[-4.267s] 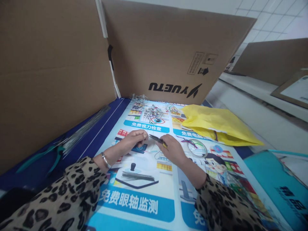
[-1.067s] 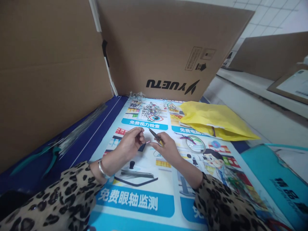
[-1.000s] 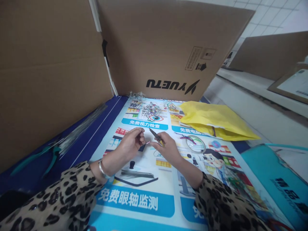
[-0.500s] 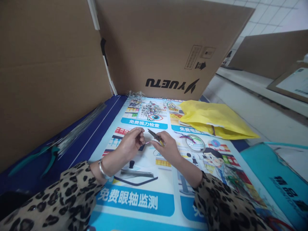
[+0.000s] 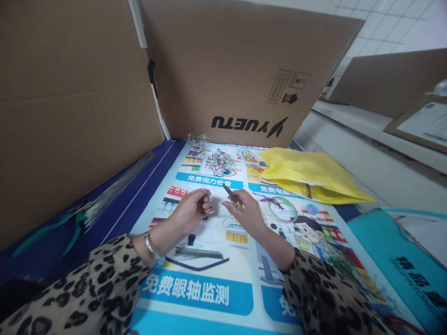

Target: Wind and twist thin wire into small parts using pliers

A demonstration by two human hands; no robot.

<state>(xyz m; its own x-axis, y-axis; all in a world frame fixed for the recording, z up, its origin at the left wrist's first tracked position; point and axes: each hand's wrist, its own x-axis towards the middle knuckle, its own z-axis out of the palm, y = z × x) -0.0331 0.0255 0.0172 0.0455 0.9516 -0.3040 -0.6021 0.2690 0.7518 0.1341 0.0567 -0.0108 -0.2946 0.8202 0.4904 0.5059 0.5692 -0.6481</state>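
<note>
My left hand (image 5: 193,209) is closed in a pinch with its fingers curled. A short, thin pinkish wire (image 5: 211,212) shows at its fingertips, mostly hidden by them. My right hand (image 5: 247,213) grips pliers (image 5: 233,196) with dark jaws and yellow handles, their tips pointing up and to the left. A small gap separates the two hands above the printed sheet (image 5: 209,321). Below my left hand lies a bundle of thin grey wires (image 5: 198,252). Right of my right hand is a round clear dish (image 5: 283,216) with coloured wires (image 5: 275,202) across it.
Tangled wire pieces (image 5: 220,160) lie at the back, before a tall cardboard wall (image 5: 244,60). A yellow bag (image 5: 310,172) sits at back right, a teal pouch (image 5: 387,246) at right. On the left are teal-handled pliers (image 5: 75,232) and long straight wires (image 5: 115,193).
My right hand has drawn slightly to the right, away from my left hand, and the pliers have shifted right with it. My left hand keeps its pinch nearly in place.
</note>
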